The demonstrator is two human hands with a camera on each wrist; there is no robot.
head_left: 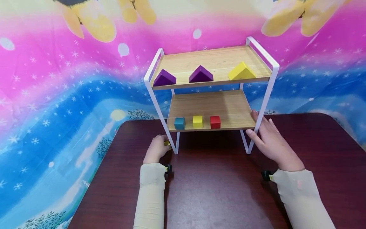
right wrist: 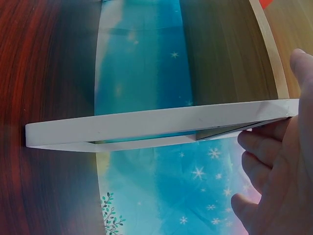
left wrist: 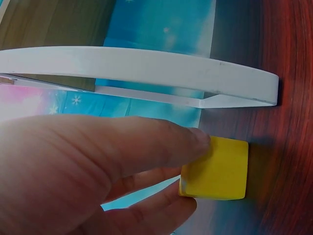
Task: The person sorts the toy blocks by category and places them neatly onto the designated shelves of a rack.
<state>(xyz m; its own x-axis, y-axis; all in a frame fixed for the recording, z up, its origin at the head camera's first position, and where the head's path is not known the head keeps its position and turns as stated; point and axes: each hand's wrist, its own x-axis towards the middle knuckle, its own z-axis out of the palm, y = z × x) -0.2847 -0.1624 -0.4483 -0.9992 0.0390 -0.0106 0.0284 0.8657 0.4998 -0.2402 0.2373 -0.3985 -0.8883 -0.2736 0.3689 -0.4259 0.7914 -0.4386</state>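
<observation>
A two-tier shelf with wooden boards and a white frame (head_left: 264,105) stands on the table. Just outside its left leg, my left hand (head_left: 156,148) pinches a yellow block (left wrist: 217,169) between thumb and fingers, low over the tabletop. My right hand (head_left: 271,141) is at the right leg, its fingers fairly straight behind the leg and the thumb in front. In the right wrist view its fingertips (right wrist: 261,147) lie right beside the white bar. On the lower board sit a blue cube (head_left: 179,123), a yellow cube (head_left: 197,121) and a red cube (head_left: 215,122).
Along the top board's front edge stand two purple triangular blocks (head_left: 201,74) and a yellow triangular block (head_left: 242,71). The dark red-brown table (head_left: 211,187) extends in front of the shelf. A colourful printed cloth (head_left: 71,95) hangs behind the table and along its left.
</observation>
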